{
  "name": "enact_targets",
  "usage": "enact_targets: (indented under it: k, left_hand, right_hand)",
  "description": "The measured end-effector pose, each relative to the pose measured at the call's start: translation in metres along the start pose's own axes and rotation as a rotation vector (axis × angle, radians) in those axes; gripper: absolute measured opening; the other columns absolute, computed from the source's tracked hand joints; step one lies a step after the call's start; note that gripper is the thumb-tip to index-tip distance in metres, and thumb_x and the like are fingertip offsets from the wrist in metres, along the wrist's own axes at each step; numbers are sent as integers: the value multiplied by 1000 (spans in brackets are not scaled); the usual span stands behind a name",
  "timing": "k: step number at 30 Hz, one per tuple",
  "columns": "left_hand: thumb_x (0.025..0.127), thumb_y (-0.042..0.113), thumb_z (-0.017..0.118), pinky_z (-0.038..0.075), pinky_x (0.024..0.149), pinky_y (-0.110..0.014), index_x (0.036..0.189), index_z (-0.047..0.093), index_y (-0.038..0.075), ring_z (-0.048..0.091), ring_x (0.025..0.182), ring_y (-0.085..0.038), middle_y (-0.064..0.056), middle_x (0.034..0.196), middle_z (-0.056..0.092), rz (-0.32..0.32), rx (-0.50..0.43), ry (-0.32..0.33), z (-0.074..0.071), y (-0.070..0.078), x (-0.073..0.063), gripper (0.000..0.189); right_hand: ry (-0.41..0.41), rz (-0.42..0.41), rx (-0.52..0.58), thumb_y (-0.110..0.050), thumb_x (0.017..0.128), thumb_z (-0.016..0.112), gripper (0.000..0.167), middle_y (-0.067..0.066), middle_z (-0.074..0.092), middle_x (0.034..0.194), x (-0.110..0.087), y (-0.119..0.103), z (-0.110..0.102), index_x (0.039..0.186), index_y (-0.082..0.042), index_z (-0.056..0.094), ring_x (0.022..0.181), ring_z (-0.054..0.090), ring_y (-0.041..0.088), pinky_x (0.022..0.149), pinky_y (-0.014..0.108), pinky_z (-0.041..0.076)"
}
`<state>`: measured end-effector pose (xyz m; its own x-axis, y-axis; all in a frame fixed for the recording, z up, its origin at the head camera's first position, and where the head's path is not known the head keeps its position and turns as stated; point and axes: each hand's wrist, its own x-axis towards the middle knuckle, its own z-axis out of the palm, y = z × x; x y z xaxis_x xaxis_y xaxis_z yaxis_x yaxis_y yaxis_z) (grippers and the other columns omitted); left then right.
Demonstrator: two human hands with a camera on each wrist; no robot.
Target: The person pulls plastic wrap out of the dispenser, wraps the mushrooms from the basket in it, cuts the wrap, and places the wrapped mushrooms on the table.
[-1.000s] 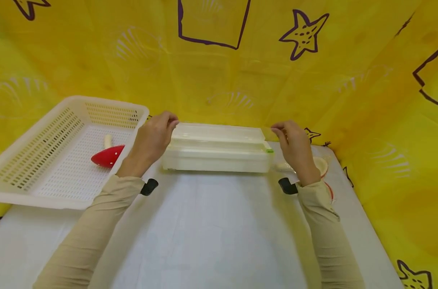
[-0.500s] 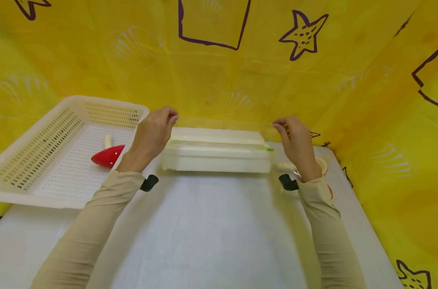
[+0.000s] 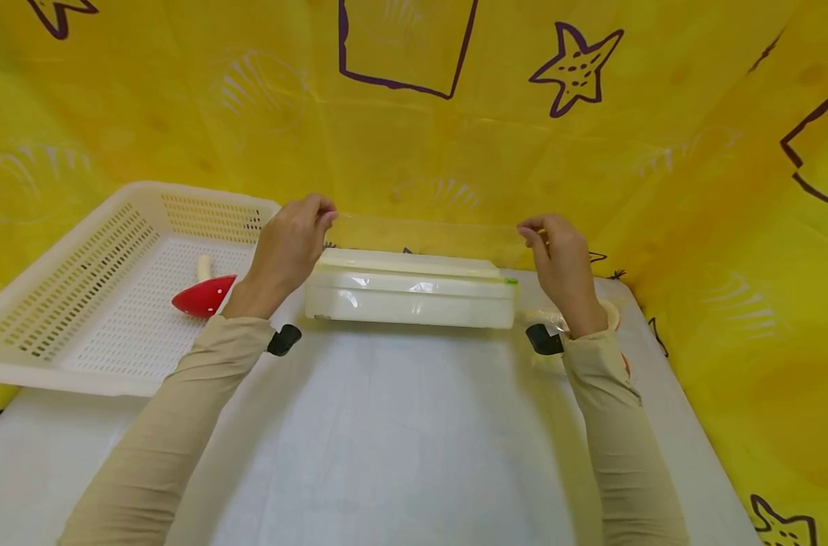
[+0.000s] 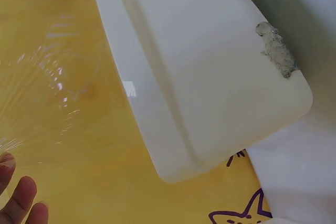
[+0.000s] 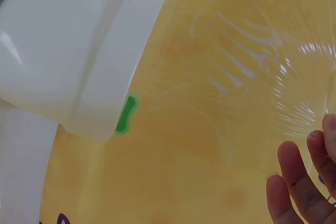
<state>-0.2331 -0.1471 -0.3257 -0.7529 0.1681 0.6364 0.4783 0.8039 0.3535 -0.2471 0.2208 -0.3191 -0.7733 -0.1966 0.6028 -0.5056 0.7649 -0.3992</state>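
Fingers of the left hand (image 3: 286,246) and right hand (image 3: 562,265) pinch clear film (image 3: 428,233) between them above the white box (image 3: 414,297); tabletop (image 3: 414,432) stretches before it, a basket (image 3: 66,380) left, yellow backdrop (image 3: 414,136) behind.

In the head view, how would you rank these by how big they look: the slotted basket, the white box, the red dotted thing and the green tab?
1. Slotted basket, even partly hidden
2. White box
3. Red dotted thing, its right end hidden
4. Green tab, by far smallest
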Motion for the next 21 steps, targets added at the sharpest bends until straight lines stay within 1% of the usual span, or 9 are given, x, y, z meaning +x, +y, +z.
enact_targets:
  k: [5,9,18,21]
  left_hand:
    - [100,11,57,54,75,-47,105,62,-6,60,79,-36,-21,91,67,-14,-16,-9,-1,0,5,19]
    - [100,11,56,54,76,-48,105,62,-6,59,80,-36,-21,91,67,-25,-23,-14,-3,2,7,19]
    - [101,12,55,54,72,-46,105,62,-7,60,78,-35,-21,90,67,-5,-12,5,-4,2,13,20]
    - [101,11,55,54,72,-46,104,62,-7,60,78,-35,-21,89,68,3,-16,14,-5,3,15,20]
  right_hand:
    - [15,-1,1,-17,100,55,26,22,66,97,3,0,-1,107,6,66,78,61,32,63,30,40]
    - [17,3,0,-17,100,55,26,22,66,97,5,-2,-2,107,6,66,78,62,32,63,30,40]
    - [25,10,-4,-17,100,55,26,22,65,97,10,-2,-5,106,6,65,80,63,33,66,33,43]
    - [30,12,-3,-19,101,55,27,22,65,96,12,-3,-6,106,6,65,80,62,33,67,32,42]
